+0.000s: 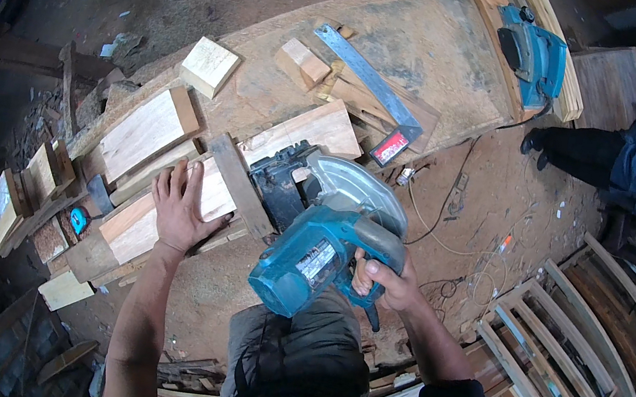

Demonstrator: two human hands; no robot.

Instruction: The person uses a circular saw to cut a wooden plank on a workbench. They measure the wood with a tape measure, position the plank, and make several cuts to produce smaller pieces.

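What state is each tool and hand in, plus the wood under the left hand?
Teal circular saw with silver guard: held by its handle; blade motion can't be told
Right hand: closed on the saw handle
Left hand: open, fingers spread on wood
Pale rectangular wooden board: lying under the left hand
Silver metal square: lying down, unheld
Teal electric planer: resting on boards, unheld
Small teal tape measure: unheld; tape extension unclear

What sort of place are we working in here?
Likely a carpentry workshop: the right hand grips a blue circular saw, and a metal square lies among cut wood blocks near a blue power planer.
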